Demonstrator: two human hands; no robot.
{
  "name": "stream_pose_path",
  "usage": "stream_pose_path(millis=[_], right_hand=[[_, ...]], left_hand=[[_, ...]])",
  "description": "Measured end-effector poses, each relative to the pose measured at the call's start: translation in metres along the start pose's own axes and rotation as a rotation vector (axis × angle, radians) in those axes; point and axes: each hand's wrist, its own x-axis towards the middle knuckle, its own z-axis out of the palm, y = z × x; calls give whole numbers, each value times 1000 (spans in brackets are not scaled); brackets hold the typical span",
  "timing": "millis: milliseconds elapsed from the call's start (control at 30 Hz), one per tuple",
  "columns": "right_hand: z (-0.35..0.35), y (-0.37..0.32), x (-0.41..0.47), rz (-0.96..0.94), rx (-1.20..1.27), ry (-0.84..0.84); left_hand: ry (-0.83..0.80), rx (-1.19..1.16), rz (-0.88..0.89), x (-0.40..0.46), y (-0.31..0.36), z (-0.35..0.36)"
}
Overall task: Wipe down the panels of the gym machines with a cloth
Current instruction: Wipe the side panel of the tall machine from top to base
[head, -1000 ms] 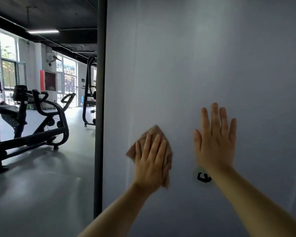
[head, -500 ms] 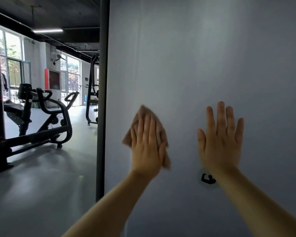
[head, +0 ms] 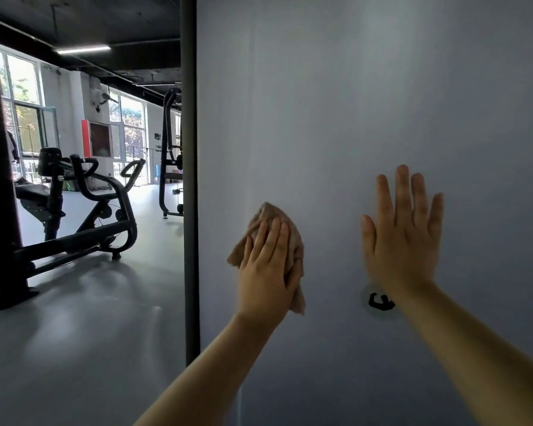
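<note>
Pressing cloth (head: 285, 229) flat on grey panel (head: 366, 103), left hand (head: 268, 272) near panel's left edge, just right of dark post (head: 189, 179); wide bare panel above and right of both hands. Left fingers straight, close together over cloth, thumb at its lower right fold. Right hand (head: 403, 241) flat on panel, fingers spread, pointing up, just above small black logo (head: 380, 301). Cloth tan, crumpled, corners poking out above and below hand. Exercise machine (head: 83, 216) well apart on grey floor (head: 83, 333) at left

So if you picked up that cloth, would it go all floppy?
Probably. The cloth looks soft and bunched under the left hand, its corners drooping. It seems light, so flat fingers likely suffice to pin it against the panel.
</note>
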Motion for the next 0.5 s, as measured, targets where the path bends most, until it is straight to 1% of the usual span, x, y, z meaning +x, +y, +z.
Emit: stream_pose_path(millis=[67, 133, 200, 333, 433, 500], right_hand=[[0, 0, -1, 2, -5, 5], [1, 0, -1, -2, -15, 15], [1, 0, 0, -2, -19, 16], [1, 0, -1, 1, -17, 11], [-1, -1, 0, 10, -15, -12], [-1, -2, 0, 11, -12, -20]], left_hand=[[-29, -36, -5, -39, -2, 12], [-91, -69, 37, -77, -5, 21], [-112, -56, 80, -88, -10, 23], [-72, 43, 156, -38, -6, 5], [-20, 44, 115, 1, 1, -1], [-51, 29, 68, -2, 4, 8]])
